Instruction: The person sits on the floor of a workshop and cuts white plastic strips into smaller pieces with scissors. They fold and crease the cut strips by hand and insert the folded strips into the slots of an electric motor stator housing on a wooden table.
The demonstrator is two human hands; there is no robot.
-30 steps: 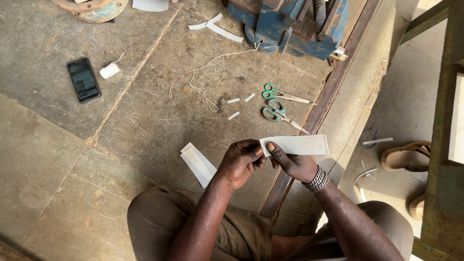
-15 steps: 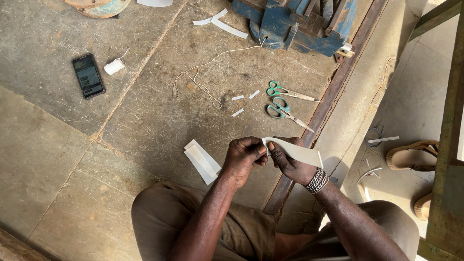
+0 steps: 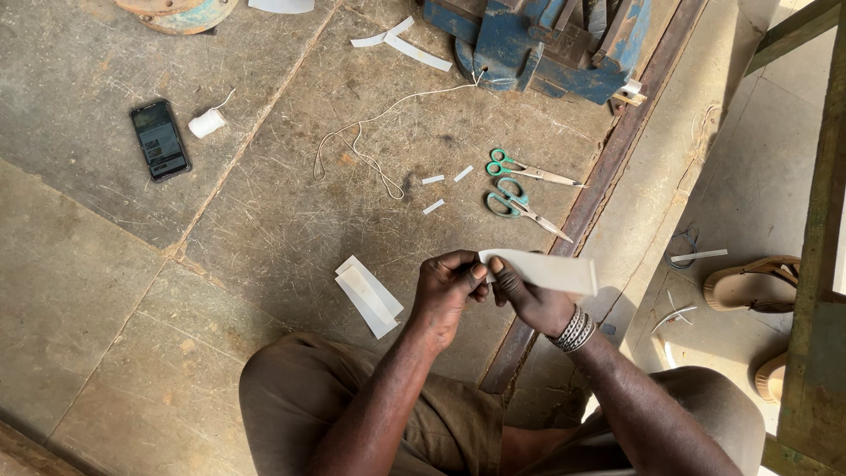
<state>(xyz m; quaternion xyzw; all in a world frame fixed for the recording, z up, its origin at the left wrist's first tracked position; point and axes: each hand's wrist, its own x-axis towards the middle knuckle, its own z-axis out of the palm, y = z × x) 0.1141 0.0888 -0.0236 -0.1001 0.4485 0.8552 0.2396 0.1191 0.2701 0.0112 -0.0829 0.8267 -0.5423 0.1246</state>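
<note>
A white paper strip is held flat above the concrete floor by both hands. My right hand, with a beaded bracelet on its wrist, grips the strip from below, thumb on its left end. My left hand pinches that same left end with fingertips. Both hands hover over my knees. To the left of my left hand, two or three more white strips lie stacked on the floor.
Two green-handled scissors lie beyond the hands, with small paper scraps and a loose white thread. A phone and thread spool sit far left. A blue metal vise stands at the top. Sandals lie right.
The hands keep holding the strip in nearly the same place; the left fingertips have shifted slightly along its end. The view has drifted a little.
</note>
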